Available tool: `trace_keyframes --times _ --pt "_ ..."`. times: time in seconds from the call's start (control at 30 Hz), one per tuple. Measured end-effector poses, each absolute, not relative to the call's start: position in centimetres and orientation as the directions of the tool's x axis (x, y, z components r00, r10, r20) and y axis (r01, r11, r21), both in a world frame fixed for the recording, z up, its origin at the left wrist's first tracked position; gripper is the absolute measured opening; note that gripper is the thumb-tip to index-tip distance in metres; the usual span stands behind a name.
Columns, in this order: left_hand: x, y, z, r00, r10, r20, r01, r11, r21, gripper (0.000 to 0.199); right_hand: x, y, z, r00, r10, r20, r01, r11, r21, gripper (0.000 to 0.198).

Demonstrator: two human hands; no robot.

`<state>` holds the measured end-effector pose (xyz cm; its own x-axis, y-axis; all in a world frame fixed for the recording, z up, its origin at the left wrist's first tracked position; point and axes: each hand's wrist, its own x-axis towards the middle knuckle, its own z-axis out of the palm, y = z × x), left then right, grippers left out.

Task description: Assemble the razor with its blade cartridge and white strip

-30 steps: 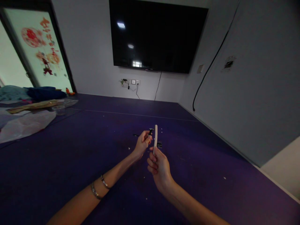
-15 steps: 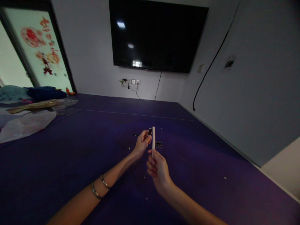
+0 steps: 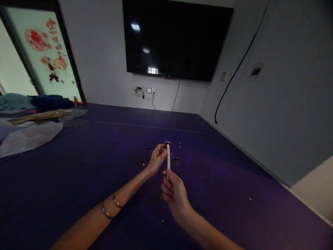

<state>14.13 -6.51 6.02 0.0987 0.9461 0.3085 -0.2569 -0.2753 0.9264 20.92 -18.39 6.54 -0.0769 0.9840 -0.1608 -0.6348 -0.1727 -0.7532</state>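
From my seat I watch 2 bare hands working low over a purple floor surface (image 3: 221,194). My left hand (image 3: 156,160) has its thumb and fingers closed on a small black tool (image 3: 165,146), which has a pale crosspiece (image 3: 168,142) at its far end. My right hand (image 3: 174,192) pinches the lower end of a white rod (image 3: 168,158) between thumb and forefinger, the other fingers curled in. The rod stands close to upright in my view, bending slightly, its top right at the black tool (whether the 2 actually touch, I can't tell from here).

Just right of the rod, a clear case (image 3: 176,160) with dark contents lies on the surface. To the left of my left hand I make out a slim dark item (image 3: 150,150), too small to identify. White scraps (image 3: 144,164) are scattered around both hands. I count 2 bracelets (image 3: 105,210) on the left forearm.

Farther off, a television (image 3: 179,38) hangs on the wall above some sockets (image 3: 148,90). At far left, a pale plastic sheet (image 3: 33,139) lies near a dark blue cloth (image 3: 52,101).
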Motion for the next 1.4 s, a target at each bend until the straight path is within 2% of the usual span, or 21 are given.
trace_keyframes --times 0.27,0.47,0.53,0.63,0.83,0.93,1.03,1.17,1.23,1.4 --pt "14.2 -7.2 6.4 0.131 0.942 0.310 -0.249 -0.272 0.930 0.020 21.4 -17.5 7.3 -0.062 0.992 -0.113 -0.654 -0.126 -0.746 0.028" --pt "14.0 -6.7 6.3 0.102 0.959 0.266 -0.299 -0.225 0.927 0.020 21.2 -18.5 6.7 -0.123 0.979 -0.164 -0.612 -0.205 -0.764 0.027" --pt "13.8 -6.6 6.4 0.116 0.958 0.263 -0.328 -0.213 0.920 0.019 21.4 -18.6 7.4 -0.150 0.979 -0.135 -0.592 -0.198 -0.781 0.025" --pt "13.5 -6.5 6.7 0.155 0.958 0.239 -0.332 -0.178 0.926 0.020 22.2 -17.8 9.3 -0.141 0.990 -0.014 -0.540 -0.089 -0.837 0.022" --pt "13.1 -5.9 7.3 0.235 0.965 0.114 -0.283 -0.044 0.958 0.019 26.1 -13.6 12.5 -0.030 0.972 0.231 -0.280 0.214 -0.936 0.019" --pt "13.3 -5.8 7.2 0.250 0.967 0.041 -0.290 0.034 0.957 0.012 28.6 -11.3 12.8 -0.033 0.952 0.304 -0.038 0.303 -0.952 0.019" --pt "13.4 -5.9 7.0 0.248 0.961 -0.120 -0.328 0.200 0.923 0.006 30.7 -9.6 12.4 -0.063 0.941 0.333 0.159 0.339 -0.927 0.019" --pt "12.8 -6.6 6.3 0.297 0.891 -0.344 -0.370 0.440 0.818 0.017 32.7 -8.1 11.0 -0.013 0.941 0.338 0.282 0.327 -0.902 0.028" --pt "12.3 -7.0 6.0 0.332 0.852 -0.404 -0.350 0.509 0.786 0.021 33.3 -7.7 10.1 -0.030 0.945 0.326 0.335 0.317 -0.887 0.028" --pt "11.7 -8.4 5.6 0.401 0.786 -0.471 -0.333 0.604 0.724 0.024 33.8 -7.1 8.2 -0.223 0.931 0.290 0.428 0.361 -0.829 0.026"
